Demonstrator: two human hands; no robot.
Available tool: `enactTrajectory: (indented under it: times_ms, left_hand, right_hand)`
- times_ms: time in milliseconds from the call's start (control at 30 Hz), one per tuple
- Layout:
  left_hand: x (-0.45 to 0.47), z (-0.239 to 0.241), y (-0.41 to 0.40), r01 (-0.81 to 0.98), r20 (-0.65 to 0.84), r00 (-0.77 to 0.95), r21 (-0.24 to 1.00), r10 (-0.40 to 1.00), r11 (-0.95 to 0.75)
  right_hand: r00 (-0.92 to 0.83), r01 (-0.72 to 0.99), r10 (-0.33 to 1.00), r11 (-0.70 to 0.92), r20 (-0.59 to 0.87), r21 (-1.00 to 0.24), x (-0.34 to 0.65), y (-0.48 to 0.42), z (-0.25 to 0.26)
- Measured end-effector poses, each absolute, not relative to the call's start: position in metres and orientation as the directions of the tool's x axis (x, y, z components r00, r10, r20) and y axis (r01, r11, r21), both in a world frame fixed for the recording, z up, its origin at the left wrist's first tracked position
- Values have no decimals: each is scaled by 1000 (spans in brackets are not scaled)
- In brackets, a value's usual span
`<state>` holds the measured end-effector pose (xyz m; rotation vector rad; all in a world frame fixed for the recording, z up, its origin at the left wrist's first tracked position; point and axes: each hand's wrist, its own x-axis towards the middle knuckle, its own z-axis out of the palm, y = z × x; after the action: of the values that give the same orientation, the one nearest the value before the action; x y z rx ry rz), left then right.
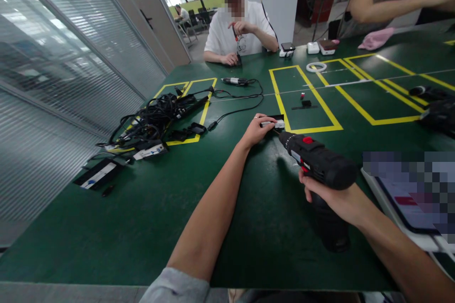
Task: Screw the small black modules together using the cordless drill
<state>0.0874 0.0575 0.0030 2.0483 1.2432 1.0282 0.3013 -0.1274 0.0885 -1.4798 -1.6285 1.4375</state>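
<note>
Head view: holding a white-labelled black piece (279,124) ahead of a cordless drill (320,158).
Gripping the piece's left side against the green surface (185,227) with fingers of the left hand (258,129), the nearer one; wrapping fingers of the right hand (336,196) around the drill's handle. Pointing the drill's long axis forward and leftward at the piece; cannot tell whether touching.

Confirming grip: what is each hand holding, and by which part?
The right hand holds the black drill by its handle. The left hand touches the black-and-white piece; whether it grips it cannot be told.
</note>
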Motion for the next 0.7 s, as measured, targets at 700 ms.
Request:
enactTrajectory:
  times_ms: [700]
  left_hand:
    - [86, 2, 59, 489, 346, 284, 750, 894, -446]
  right_hand:
    - [-295, 397, 920, -128, -258, -909, 302, -126, 83]
